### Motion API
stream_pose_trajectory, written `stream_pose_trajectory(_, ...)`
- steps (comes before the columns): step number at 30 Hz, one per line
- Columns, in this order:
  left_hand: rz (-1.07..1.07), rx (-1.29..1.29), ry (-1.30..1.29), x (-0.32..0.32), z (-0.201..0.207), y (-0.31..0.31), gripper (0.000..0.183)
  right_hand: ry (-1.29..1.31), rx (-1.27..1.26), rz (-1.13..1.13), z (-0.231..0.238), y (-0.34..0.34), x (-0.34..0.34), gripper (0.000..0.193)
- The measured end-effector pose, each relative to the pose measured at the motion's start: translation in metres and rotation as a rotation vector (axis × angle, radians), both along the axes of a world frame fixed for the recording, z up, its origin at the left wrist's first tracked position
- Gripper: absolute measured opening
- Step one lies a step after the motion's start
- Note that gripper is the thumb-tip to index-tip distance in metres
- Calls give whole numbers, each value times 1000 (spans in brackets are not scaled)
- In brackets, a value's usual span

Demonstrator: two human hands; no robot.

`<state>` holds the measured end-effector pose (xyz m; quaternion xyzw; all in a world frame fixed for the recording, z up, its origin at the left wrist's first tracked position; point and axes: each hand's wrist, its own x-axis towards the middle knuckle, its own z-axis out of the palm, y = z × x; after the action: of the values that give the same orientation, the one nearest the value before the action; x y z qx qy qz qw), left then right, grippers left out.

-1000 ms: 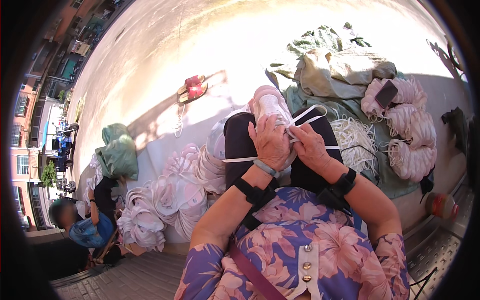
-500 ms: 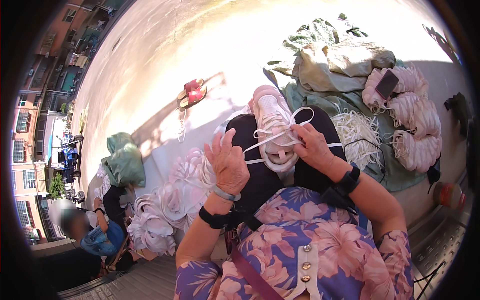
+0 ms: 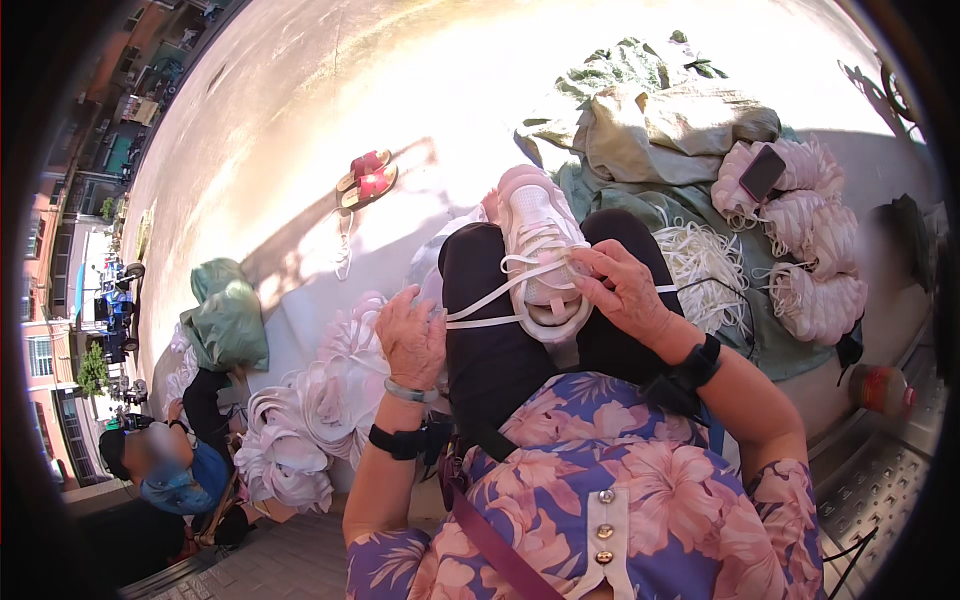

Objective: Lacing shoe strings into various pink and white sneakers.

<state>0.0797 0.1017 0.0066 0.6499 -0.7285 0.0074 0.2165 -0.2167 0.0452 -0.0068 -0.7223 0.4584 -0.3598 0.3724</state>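
A pale pink and white sneaker rests on my dark-trousered lap, its heel toward me. White shoelace crosses its front and runs taut leftward in two strands to my left hand, which is closed on them. My right hand pinches at the shoe's top right edge, with lace between thumb and fingers; one tail comes out past the palm. The fingertips partly cover the upper eyelets there.
To the left lie heaped pale shoe uppers and a green sack; a person sits beyond. At right are loose white laces, bundled pink uppers and a phone. Red sandals lie ahead.
My left hand has moved left and slightly down, drawing the lace strands out longer. The lace loop above my right hand is gone. My right hand stays by the shoe's edge.
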Motion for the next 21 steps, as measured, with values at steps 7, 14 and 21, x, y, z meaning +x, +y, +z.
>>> stream_pose_trajectory(7, -112, 25, 125, -52, -6, -45, 21, -652, 584, -96, -7, -20, 0, 15)
stream_pose_trajectory(14, -74, 70, 185, -69, -2, -57, 18, -546, 593, -172, -12, -30, 13, 8)
stream_pose_trajectory(21, -51, 96, 425, -75, -12, -60, 7, -634, 819, -95, -2, -40, 11, 12)
